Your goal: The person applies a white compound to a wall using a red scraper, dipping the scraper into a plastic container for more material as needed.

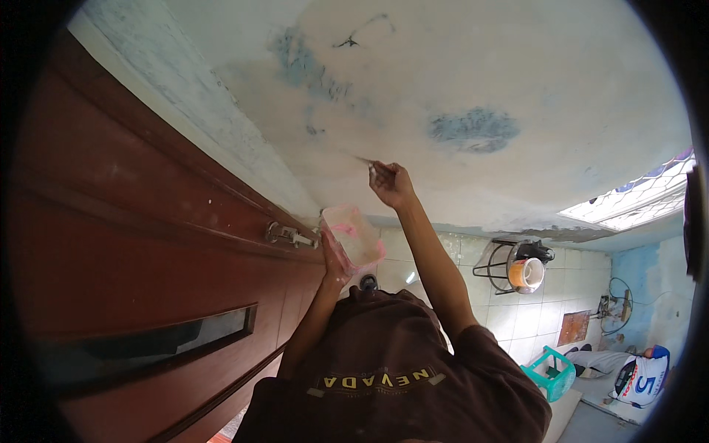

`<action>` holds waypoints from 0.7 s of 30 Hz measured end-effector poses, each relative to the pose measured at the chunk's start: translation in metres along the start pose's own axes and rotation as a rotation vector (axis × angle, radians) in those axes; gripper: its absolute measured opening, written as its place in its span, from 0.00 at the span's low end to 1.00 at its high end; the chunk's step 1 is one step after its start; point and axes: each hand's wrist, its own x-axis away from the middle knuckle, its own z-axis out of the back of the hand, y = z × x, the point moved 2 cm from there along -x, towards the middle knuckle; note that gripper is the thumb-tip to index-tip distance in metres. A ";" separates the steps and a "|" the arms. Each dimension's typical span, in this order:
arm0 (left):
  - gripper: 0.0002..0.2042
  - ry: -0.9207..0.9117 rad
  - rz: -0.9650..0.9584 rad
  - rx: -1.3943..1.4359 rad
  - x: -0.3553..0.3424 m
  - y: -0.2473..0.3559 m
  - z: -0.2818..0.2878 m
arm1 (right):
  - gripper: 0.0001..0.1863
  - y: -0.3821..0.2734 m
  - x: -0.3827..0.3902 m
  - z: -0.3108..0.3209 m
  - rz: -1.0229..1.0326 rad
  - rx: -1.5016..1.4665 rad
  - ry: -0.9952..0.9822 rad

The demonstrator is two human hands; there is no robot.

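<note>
My right hand (391, 184) is closed around a putty knife (362, 158), seen almost edge-on. Its thin blade points left at the wall (384, 88); whether it touches cannot be made out. The wall is smeared whitish, with a rough blue patch (475, 130) to the right and more bluish marks (295, 59) at the upper left. Lower down, my left hand (334, 262) grips the side of a translucent pink plastic tub (371, 262). White paste coats the tub's inside, and pale smears show on my fingers.
A brown door (170, 184) with a metal handle (290, 235) stands close on my left. To the right, a round stool (501, 275) bears an orange-and-white bucket (526, 274). Farther right are a green plastic stool (552, 376), another person (636, 380) and a grilled window (628, 199).
</note>
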 end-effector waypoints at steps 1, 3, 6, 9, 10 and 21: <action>0.37 -0.029 0.076 0.017 -0.010 -0.010 -0.013 | 0.14 -0.033 -0.020 0.023 0.085 -0.041 -0.126; 0.37 0.010 0.041 -0.064 -0.015 -0.011 -0.027 | 0.15 -0.071 -0.021 0.023 0.183 -0.147 -0.279; 0.38 0.039 -0.043 -0.060 0.001 0.001 -0.017 | 0.19 -0.133 0.046 -0.041 -0.055 -0.474 -0.664; 0.38 0.032 -0.047 -0.039 0.003 -0.002 -0.010 | 0.19 -0.180 0.133 -0.075 0.422 -0.349 -0.523; 0.38 0.033 -0.047 -0.042 0.002 -0.003 -0.009 | 0.19 -0.182 0.153 -0.076 0.454 -0.328 -0.565; 0.42 0.034 -0.042 -0.090 -0.007 -0.010 -0.021 | 0.15 -0.019 -0.020 0.003 0.081 -0.160 -0.153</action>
